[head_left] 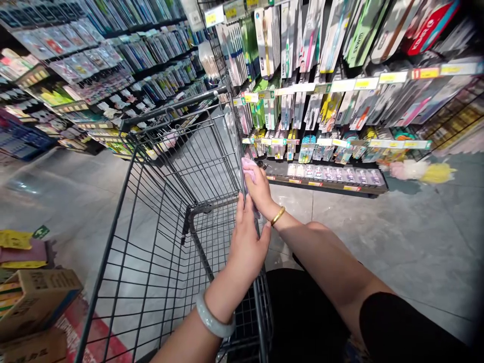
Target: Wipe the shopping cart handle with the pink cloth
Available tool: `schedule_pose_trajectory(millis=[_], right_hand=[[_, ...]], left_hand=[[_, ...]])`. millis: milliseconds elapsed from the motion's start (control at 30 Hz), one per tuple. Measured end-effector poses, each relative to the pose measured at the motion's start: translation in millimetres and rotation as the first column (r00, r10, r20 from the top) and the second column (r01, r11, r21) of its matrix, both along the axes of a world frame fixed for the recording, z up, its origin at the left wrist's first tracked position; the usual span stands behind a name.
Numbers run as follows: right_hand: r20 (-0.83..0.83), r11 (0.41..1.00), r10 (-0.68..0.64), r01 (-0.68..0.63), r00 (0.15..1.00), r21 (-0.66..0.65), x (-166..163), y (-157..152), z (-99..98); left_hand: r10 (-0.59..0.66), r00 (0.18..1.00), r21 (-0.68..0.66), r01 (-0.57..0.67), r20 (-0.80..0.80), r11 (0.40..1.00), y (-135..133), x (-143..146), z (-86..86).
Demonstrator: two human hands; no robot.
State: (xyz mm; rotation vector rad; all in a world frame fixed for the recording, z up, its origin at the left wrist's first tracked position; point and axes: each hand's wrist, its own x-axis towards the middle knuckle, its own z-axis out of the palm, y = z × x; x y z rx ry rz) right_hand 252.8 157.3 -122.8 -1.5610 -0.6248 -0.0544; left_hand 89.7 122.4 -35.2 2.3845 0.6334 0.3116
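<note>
A dark wire shopping cart [177, 201] stands before me, with no goods visible in its basket. My right hand [260, 187], with a gold bangle on the wrist, is closed around a pink cloth [249, 165] pressed against the cart's right side rim. Just below it, my left hand [249, 237] lies on the same rim, fingers stretched forward and thumb apart. A pale stone bangle [215, 318] circles the left wrist. Part of the cloth is hidden under my right fingers.
A rack of packaged toothbrushes [287, 45] rises at the right, above a low shelf of small packs [333, 175]. Full display shelves [151, 55] line the far left. Cardboard boxes [41, 292] stand at the lower left on the grey tiled floor [416, 237].
</note>
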Motion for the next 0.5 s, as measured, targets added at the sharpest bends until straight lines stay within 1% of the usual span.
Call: schedule_pose_trajectory(millis=[67,100,133,167,200,233,300,333,367,400,433,467,500], right_hand=[[-0.056,0.999,0.028,-0.030,0.998,-0.045,-7,-3,-24.7],[-0.118,0.995,0.048,-0.058,0.992,-0.085,-10,-4,-37.0],[-0.167,0.992,0.049,-0.068,0.985,-0.110,-10,-4,-46.0],[-0.197,0.989,0.053,-0.078,0.979,-0.123,-8,-2,-49.9],[-0.200,0.990,0.055,-0.079,0.978,-0.115,-3,2,-48.0],[-0.180,0.993,0.053,-0.072,0.982,-0.096,4,7,-40.9],[-0.083,0.999,0.038,-0.038,0.996,0.002,24,21,-17.5],[-0.046,1.000,0.007,-0.006,0.999,0.025,34,27,-6.0],[-0.022,0.999,-0.021,0.022,1.000,0.040,42,32,2.3],[-0.002,0.998,-0.038,0.039,0.999,0.039,47,35,5.9],[0.008,0.999,-0.041,0.041,0.999,0.020,49,37,4.0],[0.001,1.000,-0.025,0.025,1.000,-0.015,48,37,-3.3],[-0.016,0.998,0.002,-0.003,1.000,-0.055,46,35,-15.0]], left_hand=[[-0.004,1.000,-0.028,0.004,0.008,1.000,0,0,1.3],[-0.006,1.000,-0.042,0.007,0.017,0.999,-1,-1,1.8],[-0.008,1.000,-0.051,0.009,0.027,0.999,-1,-1,2.1],[-0.008,0.999,-0.056,0.010,0.033,0.998,-1,-1,2.2],[-0.008,0.999,-0.056,0.010,0.034,0.998,-1,-1,2.0],[-0.007,0.999,-0.049,0.008,0.031,0.999,-1,-1,1.6],[0.000,1.000,-0.030,0.001,0.019,1.000,-1,-1,0.5],[0.003,1.000,-0.024,-0.002,0.012,1.000,-1,-1,0.0],[0.004,1.000,-0.020,-0.003,0.007,1.000,0,-1,-0.3],[0.000,1.000,-0.020,0.000,0.006,1.000,0,-1,-0.4],[-0.006,1.000,-0.022,0.006,0.007,1.000,0,-2,-0.2],[-0.013,1.000,-0.027,0.013,0.008,1.000,0,-2,0.1],[-0.019,1.000,-0.033,0.019,0.010,0.999,0,-3,0.5]])
